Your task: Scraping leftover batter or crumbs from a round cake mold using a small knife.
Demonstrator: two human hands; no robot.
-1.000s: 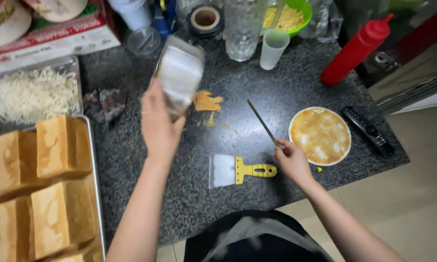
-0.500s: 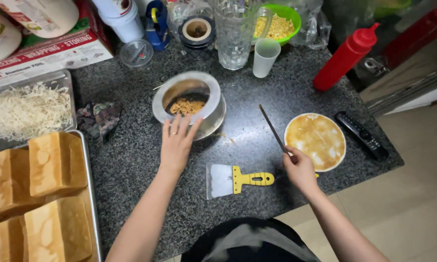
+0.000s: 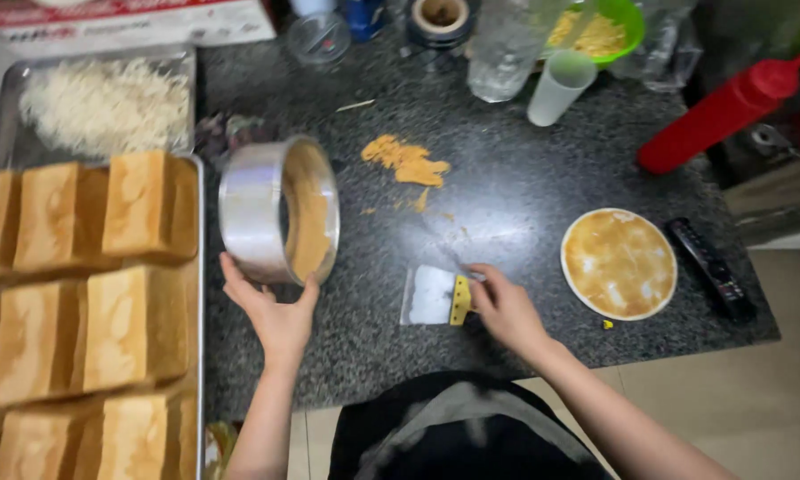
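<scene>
Since the earlier frame the round metal cake ring (image 3: 278, 212) has left the middle of the counter (image 3: 524, 187), where it lay flat, and now stands tipped on its side near the counter's left edge, its crumb-coated inside facing right. The left hand (image 3: 274, 311) cups it from below, fingers spread wide around the lower rim. A patch of orange crumbs (image 3: 405, 162) lies bare on the dark stone where the ring sat. The right hand (image 3: 505, 307) has let go of the thin knife and now closes over the yellow handle of the scraper (image 3: 434, 295) near the counter's front edge; the fingers are curled on the handle, the white blade pointing left. To the right, near the front right corner, lies a round browned cake base (image 3: 619, 263). A tray of golden loaves (image 3: 89, 284) sits just beside the ring at the left edge.
</scene>
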